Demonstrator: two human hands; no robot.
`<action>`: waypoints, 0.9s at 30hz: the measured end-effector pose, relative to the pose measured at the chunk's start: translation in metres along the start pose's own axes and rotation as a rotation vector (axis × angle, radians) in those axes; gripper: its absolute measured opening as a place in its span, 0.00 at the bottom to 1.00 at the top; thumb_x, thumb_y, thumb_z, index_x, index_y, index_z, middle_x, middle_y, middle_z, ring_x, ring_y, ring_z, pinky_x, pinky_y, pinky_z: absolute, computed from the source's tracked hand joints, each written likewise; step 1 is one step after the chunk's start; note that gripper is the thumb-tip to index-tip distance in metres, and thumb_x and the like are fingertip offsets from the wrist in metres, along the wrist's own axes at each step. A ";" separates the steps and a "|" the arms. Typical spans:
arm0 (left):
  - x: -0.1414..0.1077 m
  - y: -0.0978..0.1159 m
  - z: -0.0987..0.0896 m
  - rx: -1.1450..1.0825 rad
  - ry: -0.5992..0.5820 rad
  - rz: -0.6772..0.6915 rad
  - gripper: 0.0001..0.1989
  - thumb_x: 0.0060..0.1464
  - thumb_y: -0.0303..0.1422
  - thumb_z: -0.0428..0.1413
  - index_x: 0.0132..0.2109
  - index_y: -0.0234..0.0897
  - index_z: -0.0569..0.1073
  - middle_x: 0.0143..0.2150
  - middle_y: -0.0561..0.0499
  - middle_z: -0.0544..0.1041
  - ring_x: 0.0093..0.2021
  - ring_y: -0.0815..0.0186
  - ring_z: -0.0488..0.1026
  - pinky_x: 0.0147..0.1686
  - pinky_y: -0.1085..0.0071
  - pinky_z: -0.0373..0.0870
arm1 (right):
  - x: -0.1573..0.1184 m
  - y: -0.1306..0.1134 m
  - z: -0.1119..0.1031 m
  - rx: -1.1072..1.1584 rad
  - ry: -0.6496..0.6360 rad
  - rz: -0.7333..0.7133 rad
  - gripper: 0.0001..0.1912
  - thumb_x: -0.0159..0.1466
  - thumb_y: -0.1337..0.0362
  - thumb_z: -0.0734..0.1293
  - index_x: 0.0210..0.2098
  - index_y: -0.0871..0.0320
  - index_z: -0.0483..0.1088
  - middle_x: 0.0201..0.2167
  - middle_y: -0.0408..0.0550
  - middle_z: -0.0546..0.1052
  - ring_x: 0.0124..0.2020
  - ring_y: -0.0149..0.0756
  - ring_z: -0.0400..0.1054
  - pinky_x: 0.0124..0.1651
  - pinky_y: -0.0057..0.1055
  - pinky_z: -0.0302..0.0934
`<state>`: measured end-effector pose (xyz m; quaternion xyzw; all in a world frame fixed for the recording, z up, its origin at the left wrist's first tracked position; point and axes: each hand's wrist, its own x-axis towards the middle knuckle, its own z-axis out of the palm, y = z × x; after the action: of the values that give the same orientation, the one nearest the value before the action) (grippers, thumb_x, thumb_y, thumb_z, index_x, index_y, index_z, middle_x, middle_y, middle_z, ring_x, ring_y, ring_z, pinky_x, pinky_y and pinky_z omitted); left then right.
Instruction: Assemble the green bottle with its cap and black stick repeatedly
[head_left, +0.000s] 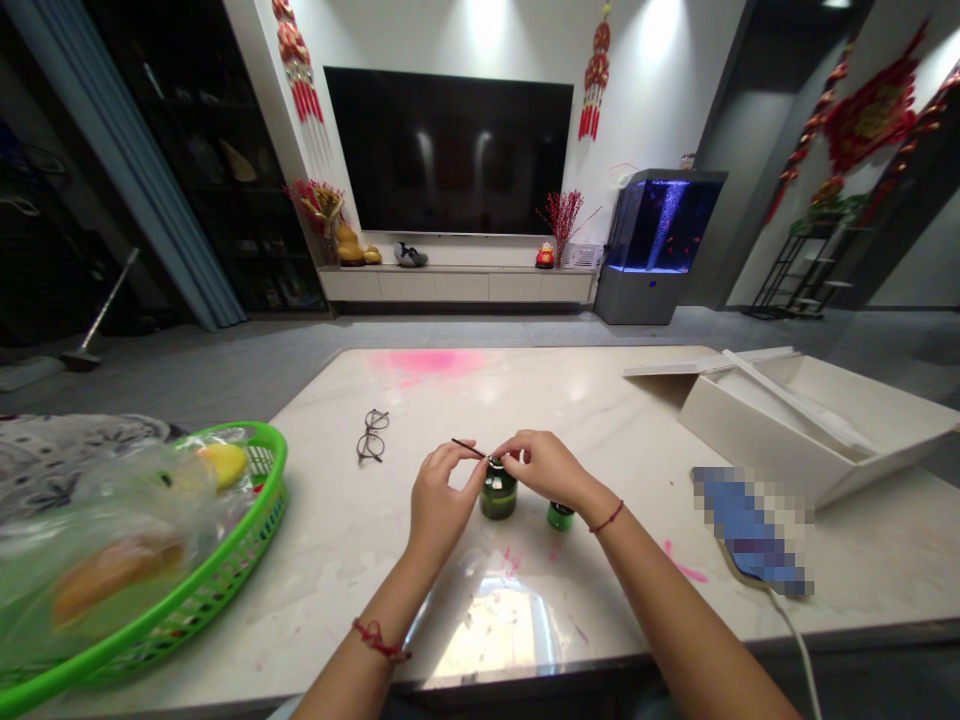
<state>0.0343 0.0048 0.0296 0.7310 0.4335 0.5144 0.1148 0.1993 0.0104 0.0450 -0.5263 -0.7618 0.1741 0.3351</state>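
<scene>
A small dark green glass bottle (499, 498) stands upright on the pale marble-look table (315, 560). My left hand (444, 495) is at the bottle's mouth from the left, its thumb and forefinger pinching a thin dark stick (466, 447) that slants up to the left. From the right, my right hand (546, 465) reaches over the bottle, its fingertips pressed together at the neck; whatever they hold is too small to make out. Just right of the bottle, below my right hand, sits a small green object with a dark top (560, 516).
Eyeglasses (373, 437) lie left of my hands. A green basket (217, 590) with bagged food fills the left side. On the right are an open white box (780, 455) and a blurred phone (750, 540) with a cable. Pink stains (431, 360) mark the table.
</scene>
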 end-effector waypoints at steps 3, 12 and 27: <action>0.000 0.001 0.000 -0.004 0.000 -0.003 0.04 0.49 0.34 0.55 0.31 0.39 0.72 0.38 0.49 0.75 0.41 0.63 0.72 0.43 0.63 0.66 | 0.000 -0.001 -0.001 0.059 -0.017 0.007 0.11 0.55 0.69 0.62 0.33 0.56 0.76 0.29 0.44 0.75 0.28 0.29 0.64 0.34 0.25 0.57; 0.000 0.002 0.000 -0.006 -0.015 0.000 0.04 0.49 0.34 0.55 0.31 0.39 0.72 0.38 0.49 0.75 0.41 0.63 0.72 0.44 0.64 0.66 | 0.000 -0.002 0.000 0.118 -0.026 0.037 0.10 0.53 0.70 0.63 0.32 0.57 0.75 0.27 0.43 0.74 0.27 0.28 0.63 0.33 0.25 0.57; 0.001 -0.002 0.001 -0.056 -0.014 -0.104 0.07 0.49 0.37 0.55 0.34 0.39 0.73 0.38 0.50 0.76 0.42 0.63 0.72 0.45 0.65 0.66 | -0.002 0.019 -0.021 0.066 -0.034 0.157 0.13 0.55 0.67 0.62 0.38 0.59 0.73 0.29 0.46 0.74 0.28 0.29 0.65 0.35 0.28 0.59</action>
<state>0.0339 0.0074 0.0288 0.7076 0.4556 0.5145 0.1645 0.2276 0.0136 0.0478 -0.5703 -0.7176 0.2338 0.3243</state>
